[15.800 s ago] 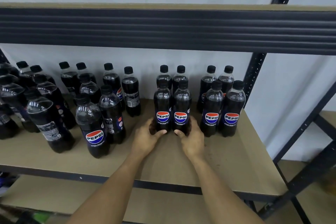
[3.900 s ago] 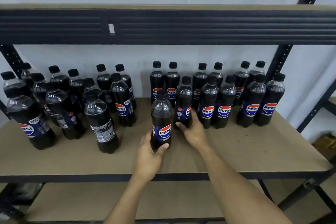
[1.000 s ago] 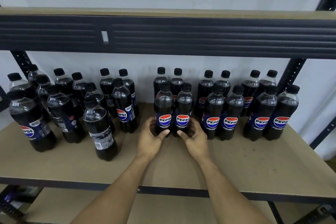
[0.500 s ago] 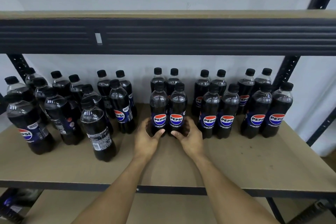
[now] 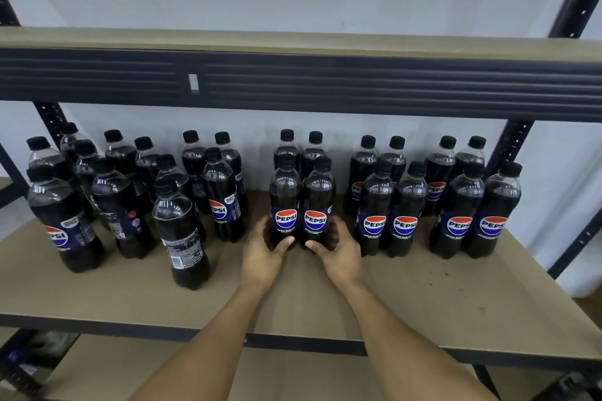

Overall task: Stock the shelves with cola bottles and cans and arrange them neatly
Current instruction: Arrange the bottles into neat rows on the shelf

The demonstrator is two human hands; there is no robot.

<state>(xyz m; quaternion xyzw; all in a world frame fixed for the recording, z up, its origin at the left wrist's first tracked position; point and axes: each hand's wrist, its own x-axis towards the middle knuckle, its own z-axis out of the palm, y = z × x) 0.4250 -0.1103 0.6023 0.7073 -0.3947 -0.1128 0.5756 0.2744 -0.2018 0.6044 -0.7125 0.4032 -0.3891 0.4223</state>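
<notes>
White wall is seen behind a dark metal rack. Its tan board shelf [image 5: 423, 296] lies bare along the front edge and at the right end, so open room is left between the bottles and the dark front rail [image 5: 309, 343]. Overhead, room is limited by the ribbed dark beam [image 5: 358, 85] of the upper shelf.

3.9 s ago, 1 bottle was held forward of the row by the left hand; now it is set level with its partner, the 2 touching side by side.

The left hand [image 5: 260, 257] is curled round the base of the left dark plastic cola bottle [image 5: 285, 198], and the right hand [image 5: 340, 257] round the right dark plastic cola bottle [image 5: 319, 202]. Both bottles stand upright near mid-shelf, with black caps on and red-white-blue PEPSI labels turned forward. Tidy paired bottles [image 5: 404, 215] are lined up to the right, and a loose cluster of bottles [image 5: 123, 205] is gathered to the left with labels turned variously.
</notes>
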